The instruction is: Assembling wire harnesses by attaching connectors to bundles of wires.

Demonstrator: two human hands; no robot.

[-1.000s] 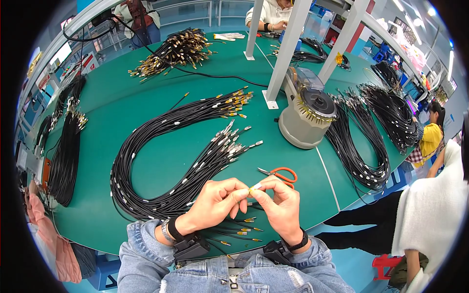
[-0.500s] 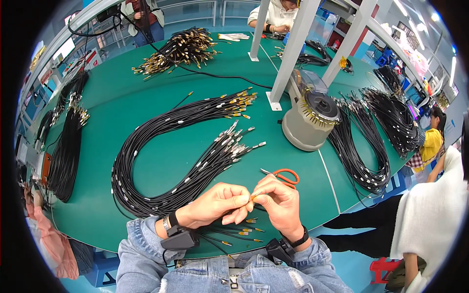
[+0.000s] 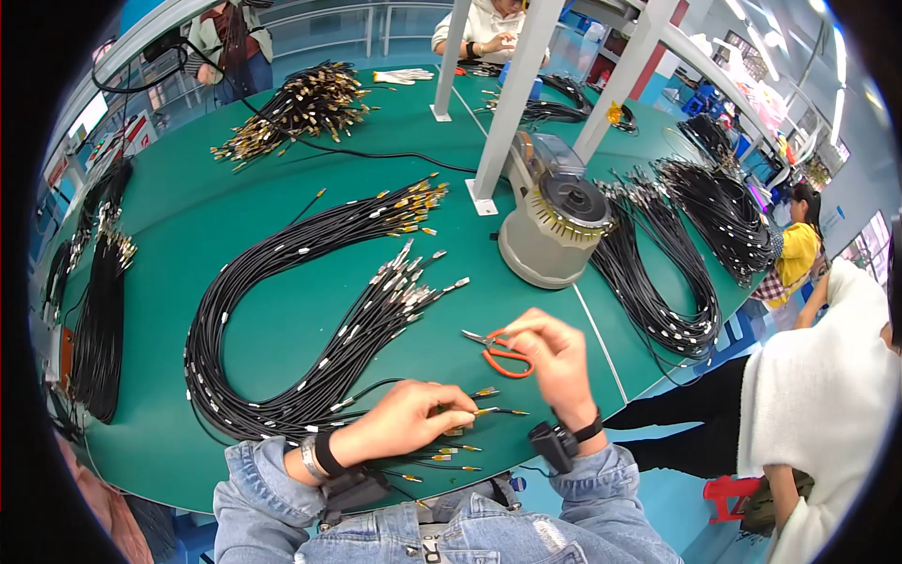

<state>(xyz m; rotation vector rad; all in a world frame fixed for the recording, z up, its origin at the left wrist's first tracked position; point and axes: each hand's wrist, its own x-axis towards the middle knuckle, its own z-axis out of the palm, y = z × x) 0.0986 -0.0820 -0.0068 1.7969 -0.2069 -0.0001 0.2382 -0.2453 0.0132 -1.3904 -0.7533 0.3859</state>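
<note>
- Far left in the reach, the curved cable bundle (image 3: 209,324) is best left undisturbed, so that its strands are not tangled.
- By the left hand (image 3: 413,414), one cable (image 3: 507,412) is pinched between thumb and fingers near its yellow-marked end; the pinch should be firm, without the sleeve being shifted.
- Just below, the loose cable ends (image 3: 449,458) should be kept apart from the held one.
- Farther right, the orange-handled snips (image 3: 505,354) lie with blades pointed left; the blades should be avoided by the fingers.
- At the handles, the right hand (image 3: 554,362) is curled; whether they are gripped cannot be told.
</note>
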